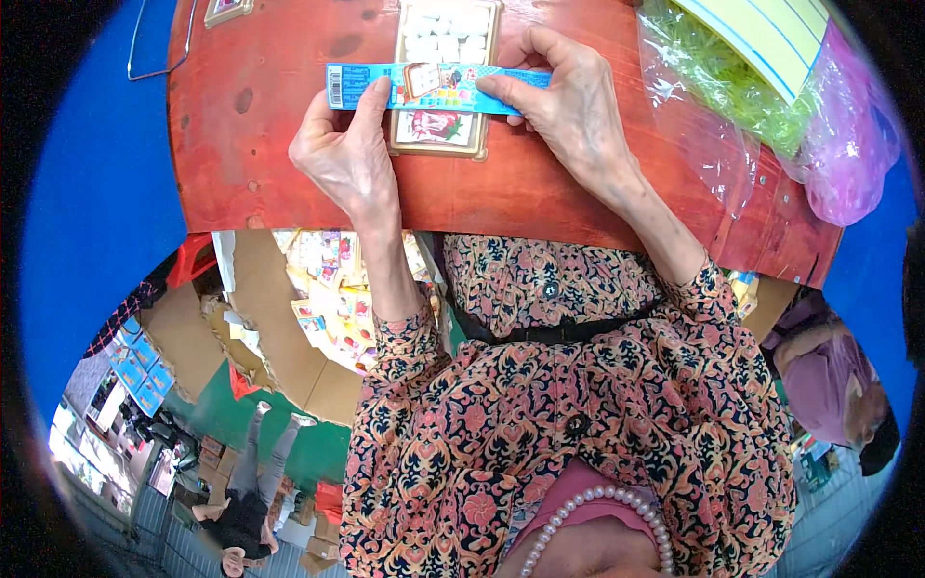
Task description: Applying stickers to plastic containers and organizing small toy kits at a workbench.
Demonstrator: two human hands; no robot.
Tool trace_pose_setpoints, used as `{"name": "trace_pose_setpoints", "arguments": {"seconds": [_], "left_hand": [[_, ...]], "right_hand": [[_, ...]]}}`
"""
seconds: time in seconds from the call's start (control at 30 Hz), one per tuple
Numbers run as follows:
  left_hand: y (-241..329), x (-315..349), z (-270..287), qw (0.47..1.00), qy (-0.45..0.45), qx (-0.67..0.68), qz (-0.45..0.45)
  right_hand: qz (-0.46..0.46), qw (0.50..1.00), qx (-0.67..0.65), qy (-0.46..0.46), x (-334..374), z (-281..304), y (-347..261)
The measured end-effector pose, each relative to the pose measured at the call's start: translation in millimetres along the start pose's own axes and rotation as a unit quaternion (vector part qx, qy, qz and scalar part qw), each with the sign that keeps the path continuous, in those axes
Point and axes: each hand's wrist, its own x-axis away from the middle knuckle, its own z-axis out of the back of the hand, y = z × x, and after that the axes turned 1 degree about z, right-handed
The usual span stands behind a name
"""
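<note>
A blue printed paper strip (414,99) with a barcode at its left end is stretched level between my hands. My left hand (352,159) pinches its left part with the thumb on top. Its right part is gripped by my right hand (578,111), thumb also on top. Below the strip, on the red table, lies a shallow tan tray (395,144). White pieces (445,34) fill the tray's far part, and a small sachet with a red fruit picture (434,127) lies in its near part. The strip hides the tray's middle, and whether they touch I cannot tell.
The red wooden table (289,58) curves across the top. Clear bags with green (713,67) and purple (853,164) contents lie at right. Another tray (226,10) sits far left. A cardboard box (279,318) of sachets stands below the table edge. Other people are in the background.
</note>
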Motion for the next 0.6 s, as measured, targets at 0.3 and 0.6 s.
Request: {"name": "trace_pose_setpoints", "arguments": {"seconds": [0.3, 0.6], "left_hand": [[1.8, 1.6, 2.1, 0.993, -0.004, -0.111, -0.050], [9.5, 52.7, 37.0, 0.982, 0.074, -0.167, 0.045]], "right_hand": [[-0.009, 1.000, 0.017, -0.004, -1.5, 0.1, -0.8], [0.059, 0.993, 0.041, -0.089, 24.9, -13.5, 2.5]]}}
